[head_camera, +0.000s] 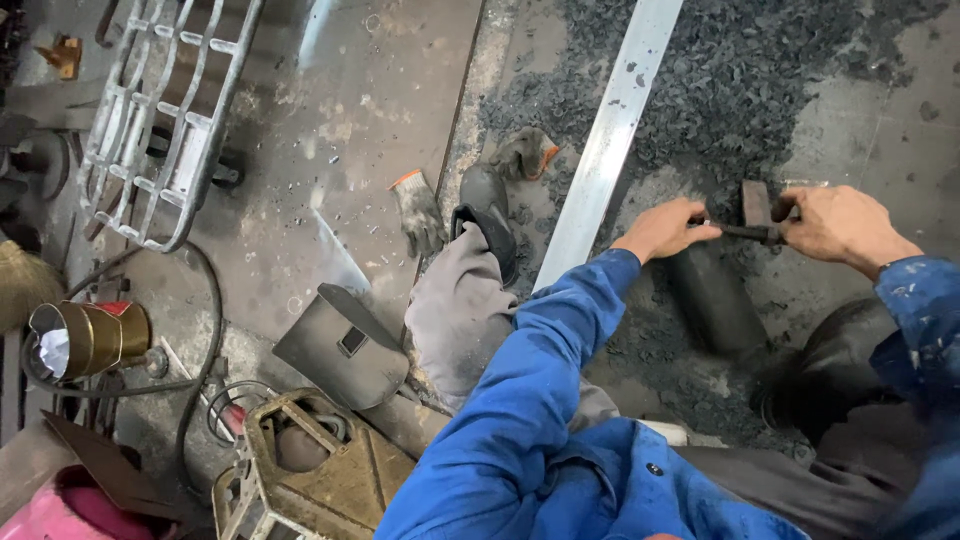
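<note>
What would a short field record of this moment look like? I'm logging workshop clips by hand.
left hand: pinches one end of a thin dark tool
right hand: grips the tool's other end
below hands: dark cylinder on gritty floor
beside: long metal bar
floor, left: two work gloves, welding mask, metal grille

Metal strip (610, 140) bounds the left; scrap-strewn floor (850, 110) ahead lies open.
</note>
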